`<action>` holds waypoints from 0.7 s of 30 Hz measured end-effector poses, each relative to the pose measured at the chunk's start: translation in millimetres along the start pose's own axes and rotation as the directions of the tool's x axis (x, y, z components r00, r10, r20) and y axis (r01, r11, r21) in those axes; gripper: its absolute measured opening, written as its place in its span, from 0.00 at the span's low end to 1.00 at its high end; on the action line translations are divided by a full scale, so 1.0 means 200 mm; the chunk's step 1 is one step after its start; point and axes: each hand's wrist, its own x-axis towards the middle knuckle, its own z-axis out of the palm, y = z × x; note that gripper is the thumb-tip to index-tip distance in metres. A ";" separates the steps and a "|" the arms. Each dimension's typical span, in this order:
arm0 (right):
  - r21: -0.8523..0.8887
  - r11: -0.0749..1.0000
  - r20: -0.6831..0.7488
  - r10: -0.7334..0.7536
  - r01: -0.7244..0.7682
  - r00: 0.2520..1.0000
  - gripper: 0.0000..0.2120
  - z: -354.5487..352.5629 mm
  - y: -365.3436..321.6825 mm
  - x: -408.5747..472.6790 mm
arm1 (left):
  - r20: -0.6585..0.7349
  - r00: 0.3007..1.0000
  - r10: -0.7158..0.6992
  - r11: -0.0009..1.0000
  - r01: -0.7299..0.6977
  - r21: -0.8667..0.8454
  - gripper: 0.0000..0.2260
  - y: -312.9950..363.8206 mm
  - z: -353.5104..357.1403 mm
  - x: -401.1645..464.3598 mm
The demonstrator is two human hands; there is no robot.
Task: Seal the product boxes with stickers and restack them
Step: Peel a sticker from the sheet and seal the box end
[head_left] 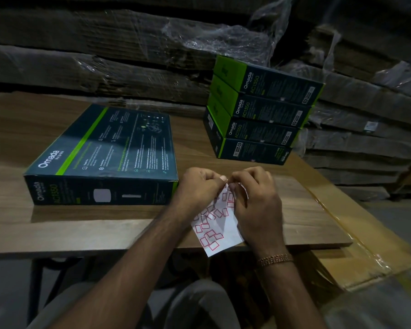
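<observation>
Behind everything rises a wall of flattened cardboard sheets (pixel 105 55), stacked in thick layers and partly wrapped in clear plastic film (pixel 223 36), filling the back and the right side of the view. In front of it stands the wooden counter (pixel 81 222), its near edge running across the middle of the picture. A brown carton (pixel 356 248) sealed with glossy tape sits just beside the counter at its right end, lower than the top.

On the counter's left half a large flat product box (pixel 105 148) lies with its broad printed face up, dark blue-grey with a green stripe and the word "Omada" on the top and on the side facing the person. Well apart from it, toward the back right of the counter, stands a stack of four boxes (pixel 259 112) of the same kind, green end panels turned left and dark long sides forward; the upper ones sit slightly askew on those below.

Near the front edge, just right of the flat box, both hands meet above a white sticker sheet (pixel 215 224) covered with small red-bordered labels. The sheet hangs down from the fingers past the counter's edge. The left hand (pixel 199 186) has its fingers curled, pinching the sheet's upper edge. The right hand (pixel 254 193) is likewise curled, thumb and forefinger pinching at the same top edge, touching the left fingertips. A beaded bracelet (pixel 274 259) circles the right wrist.
</observation>
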 end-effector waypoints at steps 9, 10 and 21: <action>-0.007 1.000 0.049 0.018 -0.018 0.999 0.06 0.00 -0.02 0.00 | -0.023 1.000 -0.010 0.999 0.010 -0.035 0.12 0.01 0.01 -0.02; -0.008 1.000 0.053 0.022 -0.022 0.998 0.05 0.00 -0.02 0.00 | -0.026 1.000 -0.012 0.999 0.011 -0.037 0.11 0.01 0.01 -0.02; -0.015 0.998 0.072 0.054 -0.053 0.996 0.06 0.00 -0.01 0.00 | -0.086 0.996 0.028 0.999 -0.024 0.045 0.12 -0.01 0.02 -0.01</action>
